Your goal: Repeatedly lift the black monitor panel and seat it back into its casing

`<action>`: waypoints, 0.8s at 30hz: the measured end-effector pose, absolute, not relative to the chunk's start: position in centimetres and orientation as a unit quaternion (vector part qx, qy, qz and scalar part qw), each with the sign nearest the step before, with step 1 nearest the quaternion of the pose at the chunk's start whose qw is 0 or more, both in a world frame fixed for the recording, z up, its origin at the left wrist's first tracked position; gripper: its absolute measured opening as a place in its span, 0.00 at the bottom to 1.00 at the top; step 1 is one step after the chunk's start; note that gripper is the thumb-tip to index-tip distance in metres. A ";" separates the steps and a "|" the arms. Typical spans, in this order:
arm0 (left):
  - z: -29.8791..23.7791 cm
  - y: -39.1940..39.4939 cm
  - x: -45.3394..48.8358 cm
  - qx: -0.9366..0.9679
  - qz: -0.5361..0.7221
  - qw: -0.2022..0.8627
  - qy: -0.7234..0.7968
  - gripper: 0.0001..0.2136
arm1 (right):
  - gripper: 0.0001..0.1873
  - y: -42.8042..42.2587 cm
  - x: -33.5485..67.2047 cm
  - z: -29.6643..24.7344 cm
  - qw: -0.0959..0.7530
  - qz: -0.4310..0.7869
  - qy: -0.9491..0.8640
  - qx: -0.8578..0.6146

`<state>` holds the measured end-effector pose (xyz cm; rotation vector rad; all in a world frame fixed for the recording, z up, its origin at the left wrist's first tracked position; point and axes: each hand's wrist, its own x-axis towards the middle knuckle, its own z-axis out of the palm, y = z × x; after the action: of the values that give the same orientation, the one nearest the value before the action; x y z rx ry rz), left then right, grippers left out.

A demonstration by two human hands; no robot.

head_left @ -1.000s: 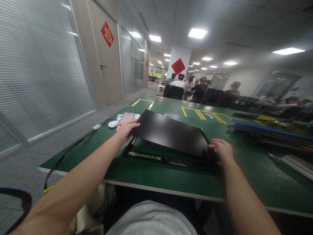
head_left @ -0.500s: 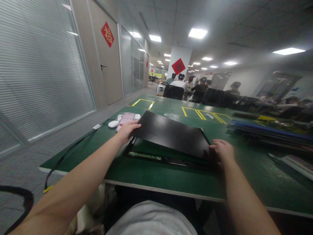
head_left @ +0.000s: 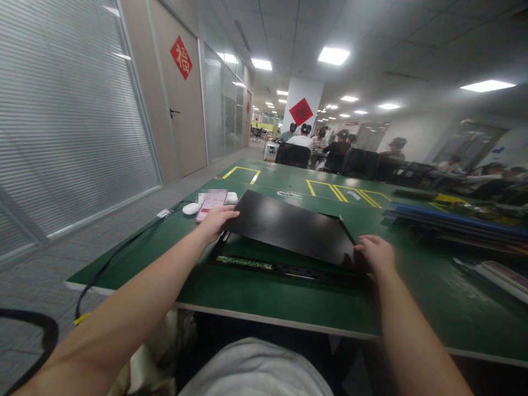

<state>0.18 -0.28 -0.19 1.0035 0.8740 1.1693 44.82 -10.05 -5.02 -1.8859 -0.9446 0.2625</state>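
Observation:
A glossy black flat panel [head_left: 292, 225], like a display screen sheet, is tilted over a thin black frame [head_left: 297, 273] on the green table. Along the frame's near side runs a strip of green circuit board [head_left: 243, 262]. My left hand [head_left: 218, 220] pinches the panel's left edge, which is raised off the frame. At the panel's lower right corner my right hand [head_left: 376, 253] is closed, thumb and fingers on the edge. The panel hides most of the frame's far side.
Left of the panel lie a phone [head_left: 212, 204] and a white rounded object [head_left: 190, 209]. A black cable [head_left: 124, 245] crosses the table's left edge. A stack of dark and blue panels [head_left: 445, 220] is on the right. Yellow tape [head_left: 330, 190] marks the far part; people sit beyond.
The panel's raised left side has sunk very slightly toward the frame, with my left hand moving along. My right hand is almost in the same place.

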 end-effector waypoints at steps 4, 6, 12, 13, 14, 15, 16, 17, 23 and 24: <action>-0.1 -0.4 0.3 0.434 0.511 0.630 0.393 0.09 | 0.17 -10.2 44.4 -4.7 0.462 0.088 -0.368 -0.802; -0.1 -0.4 0.3 0.435 0.510 0.628 0.395 0.09 | 0.17 -10.3 44.2 -4.5 0.456 0.088 -0.372 -0.804; -0.3 -0.3 0.2 0.446 0.502 0.625 0.398 0.08 | 0.16 -10.5 43.9 -4.2 0.441 0.064 -0.389 -0.806; -0.4 -0.3 0.2 0.450 0.499 0.622 0.402 0.08 | 0.16 -10.5 43.9 -4.2 0.435 0.061 -0.390 -0.809; -0.4 -0.2 0.2 0.453 0.495 0.619 0.408 0.07 | 0.17 -10.5 43.8 -4.2 0.429 0.061 -0.390 -0.812; -0.5 -0.1 0.2 0.455 0.491 0.616 0.414 0.07 | 0.17 -10.5 43.8 -4.2 0.423 0.063 -0.390 -0.815; -0.6 -0.1 0.2 0.457 0.488 0.613 0.421 0.07 | 0.17 -10.5 43.7 -4.1 0.418 0.064 -0.390 -0.818; -0.7 -0.1 0.2 0.458 0.485 0.611 0.425 0.07 | 0.18 -10.5 43.7 -4.1 0.413 0.064 -0.391 -0.820; -1.1 0.1 0.2 0.463 0.470 0.609 0.441 0.09 | 0.17 -10.6 43.5 -3.9 0.395 0.040 -0.406 -0.823; -1.1 0.1 0.2 0.462 0.469 0.607 0.445 0.09 | 0.16 -10.6 43.5 -3.9 0.391 0.042 -0.407 -0.825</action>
<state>0.19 0.12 -1.09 1.0673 1.0295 1.0844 43.47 -10.64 -3.88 -2.0950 -1.0333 0.1069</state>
